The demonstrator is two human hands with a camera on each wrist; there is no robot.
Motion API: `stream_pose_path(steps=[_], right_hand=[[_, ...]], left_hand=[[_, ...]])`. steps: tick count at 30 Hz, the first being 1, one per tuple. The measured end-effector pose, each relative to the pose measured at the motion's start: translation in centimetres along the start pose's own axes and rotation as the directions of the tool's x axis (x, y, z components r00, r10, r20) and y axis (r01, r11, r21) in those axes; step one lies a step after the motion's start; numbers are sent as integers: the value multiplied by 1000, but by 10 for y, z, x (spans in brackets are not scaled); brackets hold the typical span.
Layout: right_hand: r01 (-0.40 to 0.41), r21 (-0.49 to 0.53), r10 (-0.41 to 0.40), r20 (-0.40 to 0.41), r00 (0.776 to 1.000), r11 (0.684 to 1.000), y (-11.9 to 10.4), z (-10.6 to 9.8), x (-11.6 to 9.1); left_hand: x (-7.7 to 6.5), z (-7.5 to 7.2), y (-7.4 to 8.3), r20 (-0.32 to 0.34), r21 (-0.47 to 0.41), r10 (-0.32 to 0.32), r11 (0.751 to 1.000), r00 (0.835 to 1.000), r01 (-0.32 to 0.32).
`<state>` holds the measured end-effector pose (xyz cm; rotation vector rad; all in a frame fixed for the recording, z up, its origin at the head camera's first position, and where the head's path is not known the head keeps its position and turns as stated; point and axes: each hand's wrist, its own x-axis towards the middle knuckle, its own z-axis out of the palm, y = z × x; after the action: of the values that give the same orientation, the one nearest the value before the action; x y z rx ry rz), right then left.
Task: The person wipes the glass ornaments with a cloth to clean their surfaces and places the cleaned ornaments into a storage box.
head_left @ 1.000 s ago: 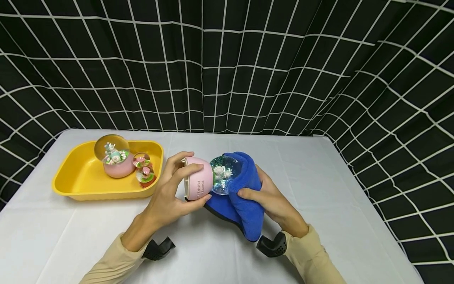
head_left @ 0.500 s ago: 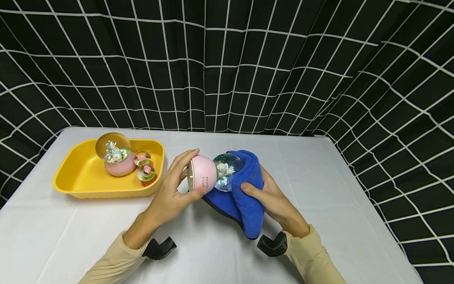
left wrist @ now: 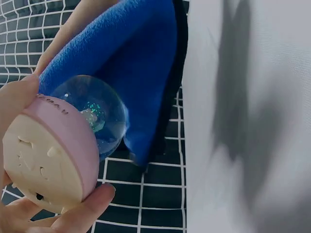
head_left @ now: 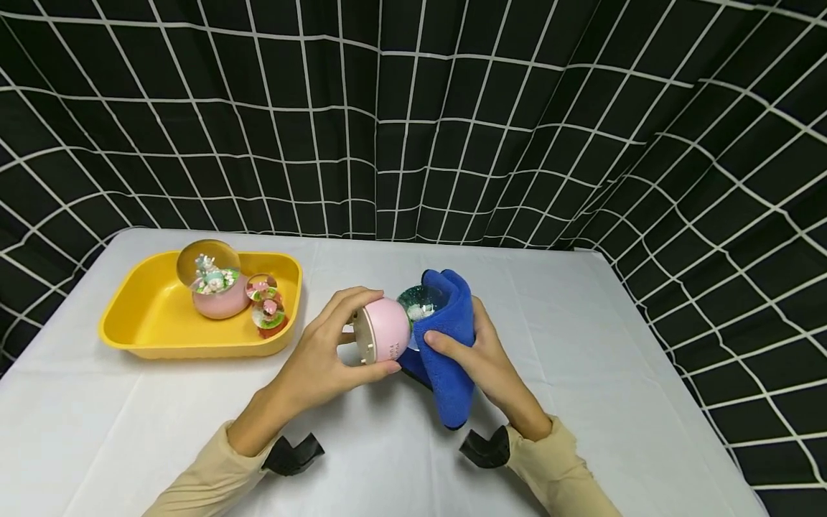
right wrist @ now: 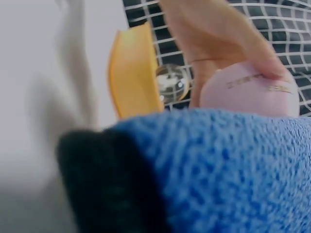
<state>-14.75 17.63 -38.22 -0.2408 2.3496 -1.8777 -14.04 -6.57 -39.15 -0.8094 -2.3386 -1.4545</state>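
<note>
My left hand (head_left: pixel 326 352) grips the pink base of a snow globe (head_left: pixel 390 327), thumb below and fingers over the top. The globe lies tilted on its side, its cream underside turned left and its clear dome pointing right. White figures and green glitter show inside the dome (left wrist: pixel 104 116) in the left wrist view. With my right hand (head_left: pixel 481 359) I hold a blue cloth (head_left: pixel 452 337) with dark edging, wrapped round the dome's right side, thumb pressing from the front. Most of my right fingers are hidden behind the cloth, which fills the lower right wrist view.
A yellow tray (head_left: pixel 161 353) stands at the left of the white-covered table (head_left: pixel 581 323). In it are a larger snow globe with a pink base (head_left: pixel 220 301) and small globes on red bases (head_left: pixel 273 330). A black curtain with white grid lines (head_left: pixel 413 108) hangs behind and along the right.
The snow globe has shifted right and turned, showing more of its underside. The cloth now covers more of the dome, and its hanging end has swung slightly left.
</note>
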Motion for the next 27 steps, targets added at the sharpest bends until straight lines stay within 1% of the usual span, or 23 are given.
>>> stream_pose_path(steps=[2,4,7,10,12,17,19,21,23,25,27], right_hand=[[16,-35,-17,-31,999,999,0,2,-1],[49,-86,-54,-64,996,995,1,4,-2],[116,-153,-132,-98,986,981,1,5,-2],[167,-183,-189,-113,975,969,1,6,-2],[185,-191,-209,-113,971,964,2,7,-1],[227,-211,-252,-101,962,951,3,6,1],[247,-205,-269,-87,959,947,3,3,2],[261,-186,-275,-50,960,947,2,-1,3],[266,-148,-266,16,964,953,1,-5,4],[249,-107,-239,97,966,963,0,-9,4],[233,-74,-218,173,960,970,-1,-11,5]], left_hand=[[-1,2,1,-6,0,22,1000,1000,-22],[-1,5,2,-7,8,55,998,998,-55],[-2,8,1,-6,62,119,991,993,-118],[-2,8,0,-8,122,170,978,985,-168],[-2,8,0,-4,147,186,972,983,-183],[-1,4,0,11,144,208,968,978,-207],[0,3,1,28,135,223,965,974,-225],[0,2,1,49,126,237,962,970,-241],[-1,2,2,73,113,249,960,966,-256],[-1,2,2,96,98,254,960,963,-263],[-1,2,3,114,80,257,961,960,-266]])
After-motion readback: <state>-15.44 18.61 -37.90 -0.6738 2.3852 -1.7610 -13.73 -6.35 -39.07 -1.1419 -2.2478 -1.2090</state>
